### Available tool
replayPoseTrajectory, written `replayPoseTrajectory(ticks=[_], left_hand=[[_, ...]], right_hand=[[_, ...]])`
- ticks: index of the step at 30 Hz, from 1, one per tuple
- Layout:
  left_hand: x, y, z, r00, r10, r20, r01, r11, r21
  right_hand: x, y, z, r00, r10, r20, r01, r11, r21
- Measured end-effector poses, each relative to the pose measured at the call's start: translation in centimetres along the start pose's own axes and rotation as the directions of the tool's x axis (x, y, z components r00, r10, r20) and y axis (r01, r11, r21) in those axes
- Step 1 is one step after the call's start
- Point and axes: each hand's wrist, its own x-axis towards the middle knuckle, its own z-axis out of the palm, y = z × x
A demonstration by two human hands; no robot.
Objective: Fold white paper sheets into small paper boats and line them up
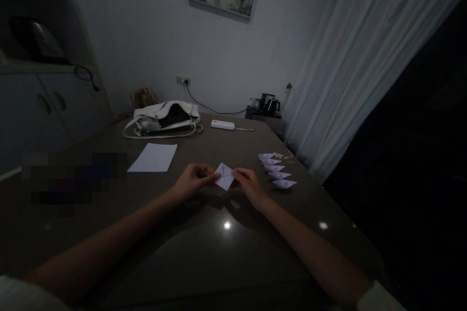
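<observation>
Between my two hands, just above the dark table, is a small folded white paper (224, 177), diamond-shaped with crease lines meeting near its middle. My left hand (195, 178) pinches its left corner between thumb and fingers. On the opposite corner my right hand (250, 183) grips the paper the same way. To the right of my right hand, several folded paper boats (284, 184) stand in a slanting row. A stack of white paper sheets (153, 158) lies flat on the left, beyond my left hand.
A white handbag (164, 119) rests at the table's (226, 262) far left. Near the back lies a white power bank (223, 125) with a short cable. Small pale scraps (282, 156) lie by the boats. A black kettle (272, 105) stands behind, near the curtain (339, 58).
</observation>
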Motion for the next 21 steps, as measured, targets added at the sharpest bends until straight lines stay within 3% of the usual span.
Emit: replayPoseTrajectory(ticks=[13, 17, 21], left_hand=[[0.19, -0.21, -0.43, 1.0, -0.019, 0.006, 0.019, 0.998, -0.057], [0.12, -0.21, -0.04, 0.996, -0.086, 0.039, 0.091, 0.984, -0.155], [-0.02, -0.36, 0.34, 0.984, -0.147, 0.105, 0.163, 0.972, -0.167]], right_hand=[[0.19, -0.32, -0.36, 0.987, -0.156, -0.033, 0.148, 0.974, -0.173], [-0.1, -0.71, -0.4, 0.974, -0.225, -0.027, 0.21, 0.938, -0.276], [-0.27, -0.73, -0.51, 0.974, -0.22, 0.042, 0.221, 0.909, -0.353]])
